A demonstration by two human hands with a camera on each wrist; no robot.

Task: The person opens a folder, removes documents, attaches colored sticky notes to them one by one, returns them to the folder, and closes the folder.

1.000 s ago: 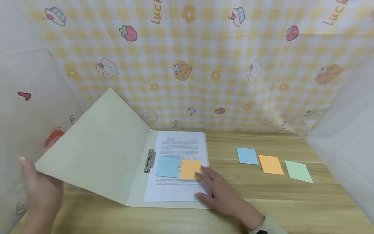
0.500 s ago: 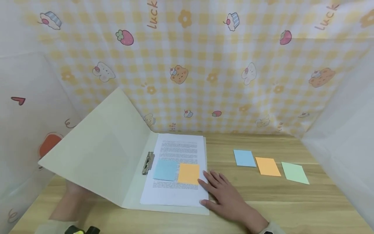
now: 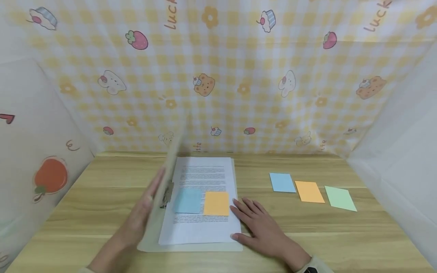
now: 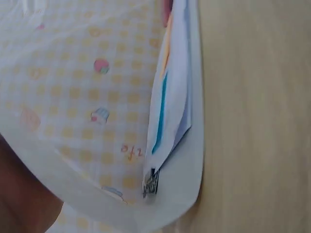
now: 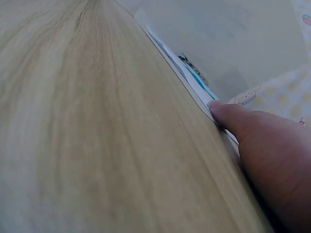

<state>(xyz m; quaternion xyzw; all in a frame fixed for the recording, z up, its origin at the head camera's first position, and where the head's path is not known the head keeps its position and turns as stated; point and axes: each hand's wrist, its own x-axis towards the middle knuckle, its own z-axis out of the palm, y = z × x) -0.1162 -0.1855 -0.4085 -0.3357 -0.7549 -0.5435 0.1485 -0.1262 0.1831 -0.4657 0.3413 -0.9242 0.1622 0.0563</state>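
A pale file folder point(image 3: 191, 248) lies on the table, its cover point(image 3: 173, 149) standing almost upright at the left. Fingers extended, my left hand point(image 3: 134, 222) presses the outer side of that cover. Inside, printed sheets point(image 3: 201, 232) lie beside a metal clip point(image 3: 167, 196). A blue sticky note point(image 3: 188, 201) and an orange sticky note point(image 3: 216, 203) sit side by side on the top sheet. My right hand point(image 3: 261, 229) rests with spread fingers at the folder's right edge, fingertips over the sheets' margin. In the right wrist view its thumb point(image 5: 233, 116) touches the paper edge.
Right of the folder, a blue note point(image 3: 282, 182), an orange note point(image 3: 310, 192) and a green note point(image 3: 340, 198) lie in a slanting row on the wooden table point(image 3: 300, 223). A checked curtain point(image 3: 239, 76) hangs behind, with pale cloth at both sides.
The folder's cover has swung up from a leftward slant to nearly upright. My left hand has shifted from gripping its corner to pushing its outer face rightward. My right hand stays near the folder's edge.
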